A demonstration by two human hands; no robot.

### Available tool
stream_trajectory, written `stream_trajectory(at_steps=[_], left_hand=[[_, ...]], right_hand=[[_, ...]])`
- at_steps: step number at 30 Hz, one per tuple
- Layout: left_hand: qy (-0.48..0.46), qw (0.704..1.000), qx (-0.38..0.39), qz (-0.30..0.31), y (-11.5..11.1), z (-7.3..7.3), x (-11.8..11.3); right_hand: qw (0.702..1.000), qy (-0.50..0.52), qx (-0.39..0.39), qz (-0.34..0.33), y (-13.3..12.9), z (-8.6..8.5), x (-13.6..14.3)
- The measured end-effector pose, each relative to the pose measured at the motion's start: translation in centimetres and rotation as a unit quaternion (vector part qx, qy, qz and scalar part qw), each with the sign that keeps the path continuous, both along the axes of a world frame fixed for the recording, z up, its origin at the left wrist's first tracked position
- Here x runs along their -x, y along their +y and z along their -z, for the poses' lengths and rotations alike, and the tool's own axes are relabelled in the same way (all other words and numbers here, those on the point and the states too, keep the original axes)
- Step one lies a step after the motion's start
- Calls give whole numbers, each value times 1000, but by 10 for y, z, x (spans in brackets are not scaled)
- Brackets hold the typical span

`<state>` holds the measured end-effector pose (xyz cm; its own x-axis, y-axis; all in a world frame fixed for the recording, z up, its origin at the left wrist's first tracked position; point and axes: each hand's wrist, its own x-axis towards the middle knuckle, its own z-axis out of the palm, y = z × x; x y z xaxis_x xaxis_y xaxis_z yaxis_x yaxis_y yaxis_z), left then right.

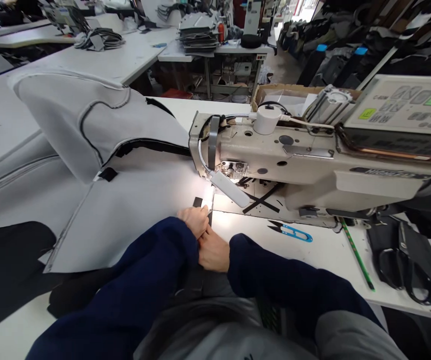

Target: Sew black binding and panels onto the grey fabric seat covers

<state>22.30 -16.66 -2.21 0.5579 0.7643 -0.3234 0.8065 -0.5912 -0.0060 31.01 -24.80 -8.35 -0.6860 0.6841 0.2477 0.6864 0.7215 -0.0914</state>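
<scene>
White worktables and stacked cut pieces were arranged across the background. Head view: the pale fabric was spread left of the sewing machine, its right edge lying at the lit machine head. The left hand and the right hand were set together, narrowly closed on that edge, presumably so that it was kept straight; the fingertips' exact contact was hidden. The lamp was probably angled for light there, and the blue snips perhaps laid within easy reach. Smooth, whitish fabric was seen, bulkily raised at its far side, with dark-edged curved seams and a black tab.
</scene>
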Motion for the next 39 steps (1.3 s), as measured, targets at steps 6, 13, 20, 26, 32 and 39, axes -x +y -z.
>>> stream_trajectory(at_steps=[6,13,20,26,32,39], left_hand=[[-3,1000,2,-8,21,-2,-9],[-3,1000,2,-16,43,-4,-21],[-33,999,-15,-28,52,-11,-32],[-24,999,-35,8,16,-30,0],[-18,993,114,-3,8,-24,12],[-15,996,85,-15,22,-8,-8]], right_hand=[[1000,2,-16,-4,18,4,-7],[1000,4,29,6,37,3,-15],[999,9,29,44,55,2,-21],[999,-40,-8,33,28,-14,-23],[994,-63,-63,62,11,-7,-12],[998,-41,31,32,25,-12,-19]])
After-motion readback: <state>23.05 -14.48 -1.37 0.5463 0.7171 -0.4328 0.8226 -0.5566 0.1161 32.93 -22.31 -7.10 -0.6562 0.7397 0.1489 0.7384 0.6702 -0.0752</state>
